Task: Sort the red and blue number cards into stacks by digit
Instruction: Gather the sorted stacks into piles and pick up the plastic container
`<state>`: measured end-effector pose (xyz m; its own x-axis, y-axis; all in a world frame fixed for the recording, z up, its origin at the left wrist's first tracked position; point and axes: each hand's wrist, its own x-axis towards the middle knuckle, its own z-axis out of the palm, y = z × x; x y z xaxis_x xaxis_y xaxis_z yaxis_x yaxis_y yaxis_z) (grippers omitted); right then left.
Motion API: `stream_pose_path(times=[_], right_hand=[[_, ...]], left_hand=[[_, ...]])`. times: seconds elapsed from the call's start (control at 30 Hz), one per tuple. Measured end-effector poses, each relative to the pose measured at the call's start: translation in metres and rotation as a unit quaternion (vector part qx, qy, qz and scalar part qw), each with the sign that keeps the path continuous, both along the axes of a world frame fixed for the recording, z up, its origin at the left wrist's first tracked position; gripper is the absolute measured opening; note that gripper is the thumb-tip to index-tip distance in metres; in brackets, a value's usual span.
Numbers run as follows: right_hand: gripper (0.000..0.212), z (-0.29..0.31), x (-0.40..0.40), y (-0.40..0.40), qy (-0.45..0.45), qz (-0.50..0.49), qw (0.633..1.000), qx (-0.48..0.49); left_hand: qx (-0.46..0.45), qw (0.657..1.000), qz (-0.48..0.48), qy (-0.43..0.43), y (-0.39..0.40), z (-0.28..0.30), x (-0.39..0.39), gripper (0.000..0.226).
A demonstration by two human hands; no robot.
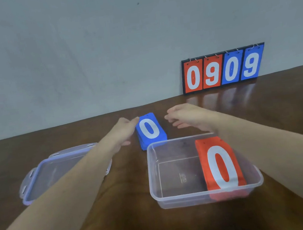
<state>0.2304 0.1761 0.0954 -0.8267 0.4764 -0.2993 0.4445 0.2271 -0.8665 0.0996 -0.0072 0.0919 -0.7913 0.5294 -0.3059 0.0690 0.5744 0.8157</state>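
Note:
A stack of blue number cards with a white 0 on top lies on the brown table behind the clear plastic box. My left hand is at the stack's left edge, its fingers touching the far left corner. My right hand hovers a little to the right of the stack, fingers relaxed and pointing left, holding nothing. A stack of red number cards, also showing a 0, leans inside the right side of the box.
The box's clear lid with purple trim lies upside down at the left, under my left forearm. A flip scoreboard reading 0 9 0 9 stands against the grey wall at the back right.

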Motion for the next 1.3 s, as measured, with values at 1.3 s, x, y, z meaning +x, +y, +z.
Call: stream_pose_path(times=[1.3], right_hand=[[0.065, -0.019, -0.079, -0.034, 0.116, -0.009, 0.968, -0.224]], left_hand=[[0.222, 0.972, -0.027, 0.068, 0.020, -0.050, -0.003, 0.035]])
